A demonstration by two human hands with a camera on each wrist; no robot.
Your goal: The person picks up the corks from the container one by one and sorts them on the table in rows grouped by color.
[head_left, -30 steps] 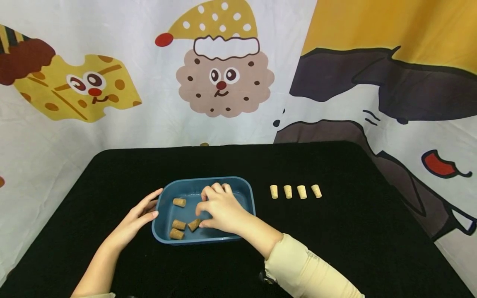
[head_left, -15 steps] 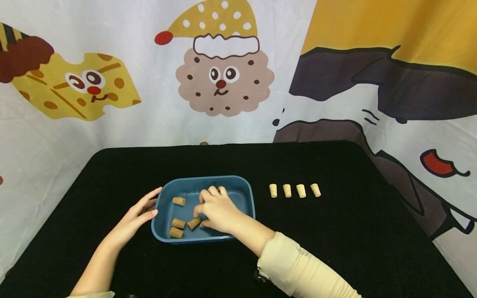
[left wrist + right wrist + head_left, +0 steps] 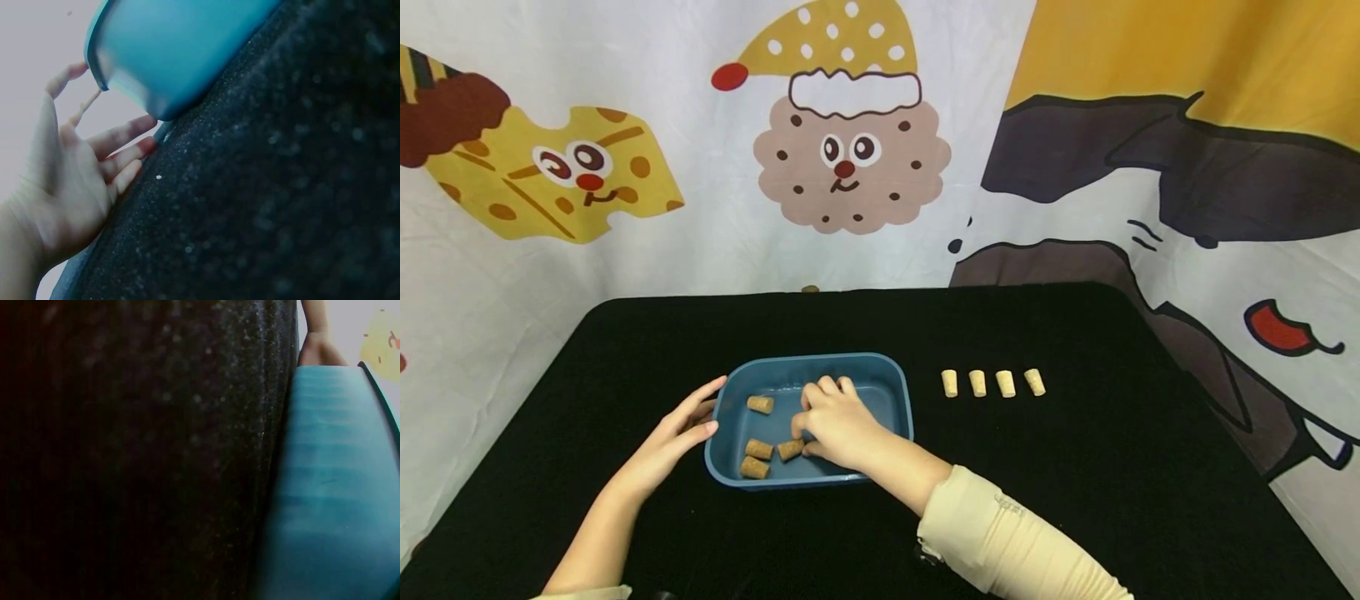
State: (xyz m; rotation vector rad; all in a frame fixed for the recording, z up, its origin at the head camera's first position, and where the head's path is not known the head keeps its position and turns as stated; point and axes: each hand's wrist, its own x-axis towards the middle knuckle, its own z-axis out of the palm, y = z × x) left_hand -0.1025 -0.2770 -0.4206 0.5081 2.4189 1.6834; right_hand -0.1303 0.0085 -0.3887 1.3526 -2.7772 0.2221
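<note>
A blue plastic tray (image 3: 880, 396) with rounded corners holds several brown corks. One cork (image 3: 760, 404) lies at its upper left, and two corks, one above the other, lie at the lower left. My right hand (image 3: 842, 427) reaches into the tray with curled fingers. Its thumb and index finger pinch the right end of another brown cork (image 3: 790, 450), beside that pair. With fingers spread, my left hand (image 3: 662, 446) touches the tray's left rim. In the left wrist view the left hand's fingertips (image 3: 149, 122) rest against the tray's outer wall. The right wrist view shows only the tray's side, not the right fingers.
Right of the tray, several pale tapered corks (image 3: 977, 383) stand in a row on the black tablecloth (image 3: 1075, 467). Behind the table hangs a white curtain (image 3: 700, 250) printed with cartoons.
The cork at my right fingers has turned slightly, from slanted to nearly level. My right hand shifted a little left at first. The left hand keeps its place.
</note>
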